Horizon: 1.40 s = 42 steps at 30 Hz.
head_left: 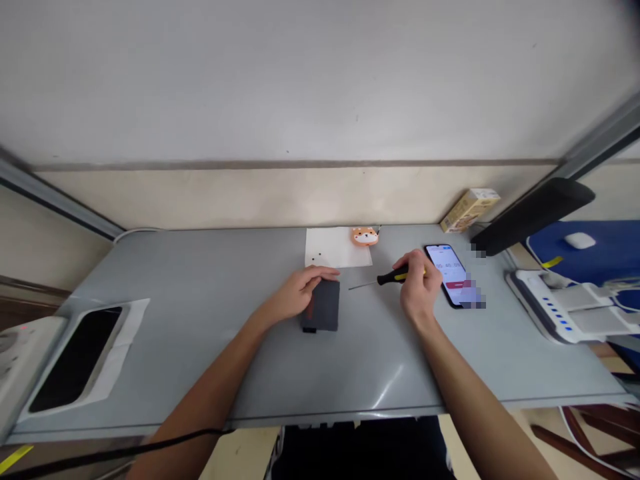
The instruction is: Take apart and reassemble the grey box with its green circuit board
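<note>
A flat dark grey rectangular device (pixel 327 308) lies on the grey table in front of me. My left hand (pixel 299 293) grips its left side and far edge, fingers stretched along the top and thumb by the side. In my right hand (pixel 420 288) is a screwdriver (pixel 394 275) with a black and yellow handle. Its thin shaft points left, and the tip is a short gap to the right of the device. Just behind, a white paper sheet (pixel 333 247) carries a few tiny black bits (pixel 317 257), too small to name. An orange animal-face case (pixel 365 236) sits at the sheet's right.
A lit phone (pixel 447 270) lies right of my right hand. Behind it stand a small carton (pixel 469 210) and a black post (pixel 535 213). At the far right is a white multi-port charger (pixel 555 310). A dark-screened tablet-like device (pixel 77 360) lies at the left.
</note>
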### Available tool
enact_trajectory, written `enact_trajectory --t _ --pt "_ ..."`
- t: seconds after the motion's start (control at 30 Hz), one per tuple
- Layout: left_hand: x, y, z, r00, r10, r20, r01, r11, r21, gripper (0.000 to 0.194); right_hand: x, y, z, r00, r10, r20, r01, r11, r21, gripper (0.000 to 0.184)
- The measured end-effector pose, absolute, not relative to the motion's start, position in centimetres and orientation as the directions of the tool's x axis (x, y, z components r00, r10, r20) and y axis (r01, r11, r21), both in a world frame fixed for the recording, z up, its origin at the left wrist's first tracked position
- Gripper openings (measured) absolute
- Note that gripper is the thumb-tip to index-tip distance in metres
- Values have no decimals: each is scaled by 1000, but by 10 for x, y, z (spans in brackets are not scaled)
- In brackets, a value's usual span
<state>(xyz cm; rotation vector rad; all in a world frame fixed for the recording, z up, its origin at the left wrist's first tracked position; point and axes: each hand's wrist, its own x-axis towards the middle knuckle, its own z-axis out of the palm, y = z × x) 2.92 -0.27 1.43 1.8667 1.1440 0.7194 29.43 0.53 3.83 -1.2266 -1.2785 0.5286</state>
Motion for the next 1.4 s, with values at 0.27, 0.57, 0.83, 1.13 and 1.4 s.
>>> enact_trajectory --t 0.27,0.57,0.83,1.13,1.4 --pt "42 -2 9 317 941 113 442 -252 861 37 286 -4 32 -28 870 492 413 458 -787 44" --pt "47 -3 17 309 938 154 460 -289 839 21 290 -5 38 54 878 477 318 437 -841 55" --pt "47 -5 21 313 929 196 437 -324 839 17 275 -19 38 -161 898 409 257 439 -861 52" --pt "44 -16 47 555 815 168 510 -492 705 18 285 -7 39 30 903 428 222 412 -884 56" --pt "51 -16 35 542 817 195 582 -533 614 22 273 -19 39 -141 910 389 219 412 -884 54"
